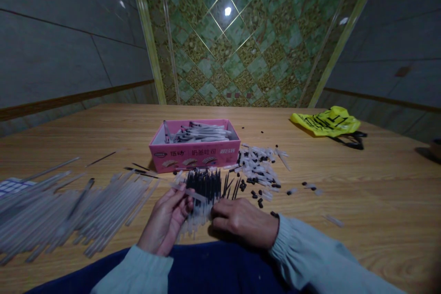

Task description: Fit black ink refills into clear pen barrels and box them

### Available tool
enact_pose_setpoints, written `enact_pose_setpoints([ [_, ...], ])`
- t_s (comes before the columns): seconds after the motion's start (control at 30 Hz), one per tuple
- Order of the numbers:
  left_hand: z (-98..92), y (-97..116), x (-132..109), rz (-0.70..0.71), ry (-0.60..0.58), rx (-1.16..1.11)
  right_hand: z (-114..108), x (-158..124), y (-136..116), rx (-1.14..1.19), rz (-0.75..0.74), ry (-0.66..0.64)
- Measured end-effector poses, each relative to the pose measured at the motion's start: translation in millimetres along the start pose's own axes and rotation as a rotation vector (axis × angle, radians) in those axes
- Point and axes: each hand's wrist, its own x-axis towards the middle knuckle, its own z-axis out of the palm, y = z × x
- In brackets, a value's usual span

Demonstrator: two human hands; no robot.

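Observation:
My left hand (172, 211) is turned partly palm up, with a short translucent plastic tube (197, 195) pinched between thumb and fingers. Just to its right, my right hand (237, 220) is palm down, its fingers curled together low over the table; what they hold, if anything, is hidden. Between and beyond both hands lies a row of thin black pointed sticks (206, 183) with clear ends (196, 220) toward me. A few more black sticks (236, 189) lie loose to the right of that row.
Behind the row stands a pink box (196, 158) holding many pale, thin pen-like sticks (203, 133). Long translucent tubes (113, 206) cover the table's left side. Small clear caps (257, 161) and black plugs (260, 203) lie scattered right. A yellow bag (327, 121) rests at far right.

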Motion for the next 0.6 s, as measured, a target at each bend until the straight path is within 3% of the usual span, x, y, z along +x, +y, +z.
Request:
enact_pose_setpoints([
  [0.2, -1.2, -1, 0, 0.002, 0.007, -0.028, 2, 3, -6, 0.003, -0.018, 0.000],
  [0.3, -1.2, -1, 0, 0.006, 0.008, -0.046, 10, 0, -5, 0.066, -0.016, 0.089],
  [0.4, -1.4, 1, -1, 0.001, 0.031, -0.078, 11, -7, -6, 0.303, 0.002, 0.419],
  [0.53, -1.4, 2, -1, -0.025, 0.064, -0.128, -9, -12, -19, 0.590, 0.234, 0.982],
  [0.6, -0.8, 3, -2, -0.044, 0.069, -0.146, -23, -12, -26, 0.631, 0.260, 1.131],
])
